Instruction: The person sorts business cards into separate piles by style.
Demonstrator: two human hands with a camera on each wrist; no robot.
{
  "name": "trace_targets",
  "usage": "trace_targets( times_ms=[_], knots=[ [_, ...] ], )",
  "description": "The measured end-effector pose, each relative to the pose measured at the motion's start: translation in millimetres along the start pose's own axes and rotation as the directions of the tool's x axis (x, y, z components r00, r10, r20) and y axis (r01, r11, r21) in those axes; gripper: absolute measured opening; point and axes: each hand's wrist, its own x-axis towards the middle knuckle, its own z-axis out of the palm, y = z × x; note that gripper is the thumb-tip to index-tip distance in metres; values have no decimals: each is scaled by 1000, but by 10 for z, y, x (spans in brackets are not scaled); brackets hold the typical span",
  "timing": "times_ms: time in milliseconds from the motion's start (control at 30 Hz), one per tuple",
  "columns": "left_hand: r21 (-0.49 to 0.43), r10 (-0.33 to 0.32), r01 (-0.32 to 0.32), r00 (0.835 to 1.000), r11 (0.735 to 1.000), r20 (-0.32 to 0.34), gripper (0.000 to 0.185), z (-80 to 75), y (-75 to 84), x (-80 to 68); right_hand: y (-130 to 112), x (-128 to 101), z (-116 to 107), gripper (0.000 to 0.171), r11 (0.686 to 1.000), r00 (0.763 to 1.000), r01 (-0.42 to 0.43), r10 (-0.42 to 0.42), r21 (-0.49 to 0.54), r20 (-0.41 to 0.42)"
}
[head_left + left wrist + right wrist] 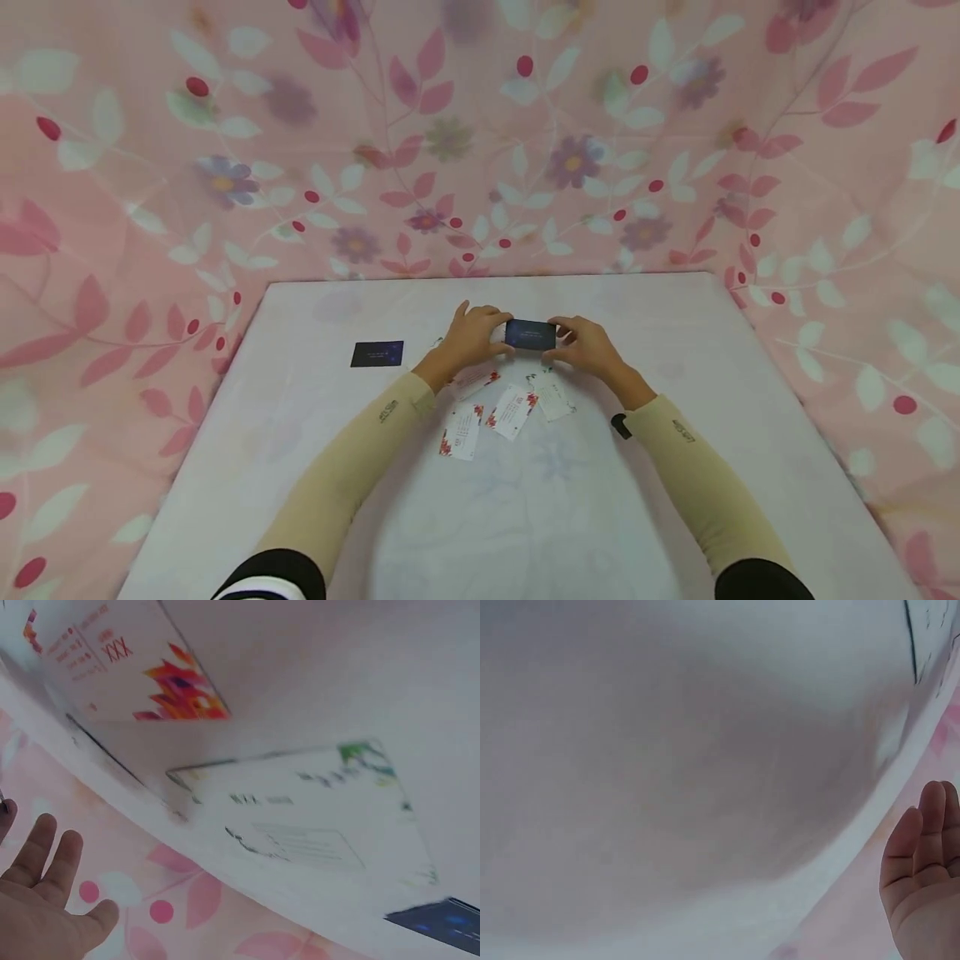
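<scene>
A dark blue card (530,335) with small light print is held up between the two hands near the far part of the table. My left hand (471,337) grips its left end, finger above and thumb below, with a bit of white showing beside it. At the opposite end my right hand (591,347) pinches the card between finger and thumb. In the left wrist view the left hand (49,907) shows bent fingers, the held card out of sight. The right wrist view catches the right hand (926,885) at its edge, also without the card.
Another dark card (377,353) lies left of the hands. Closer in lie white cards with red floral corners (512,411), (461,432) and a pale card with green sprigs (551,395). A white cloth covers the table (525,517); pink floral fabric (480,167) surrounds it.
</scene>
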Motion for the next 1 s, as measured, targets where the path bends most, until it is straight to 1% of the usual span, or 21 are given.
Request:
trace_targets(
  times_ms=[133,267,433,567,733,900,1000],
  knots=[
    [-16,-3,3,1000,1000,-4,67,-31,-49,-79,-87,-27,13,66,999,1000,-12,11,32,12],
    [-26,1,-1,1000,1000,-9,67,-60,-169,-209,-208,-2,82,65,999,1000,-10,9,43,28],
    [-36,-30,29,999,999,-30,67,-143,-385,-444,-452,104,239,65,999,997,34,-34,5,63],
    [-32,-44,43,998,999,-35,67,-199,-542,-612,-637,161,355,64,999,995,50,-50,1,82],
    [-46,-63,61,997,997,-52,66,-302,-719,-811,-837,231,528,63,997,994,83,-83,7,76],
    [-49,-78,75,994,996,-81,65,-384,-948,-995,-1056,325,739,60,993,991,116,-116,-2,65],
    [-50,-88,84,992,995,-86,65,-428,-1084,-1098,-1184,377,860,60,992,989,128,-127,-15,71]
  ],
)
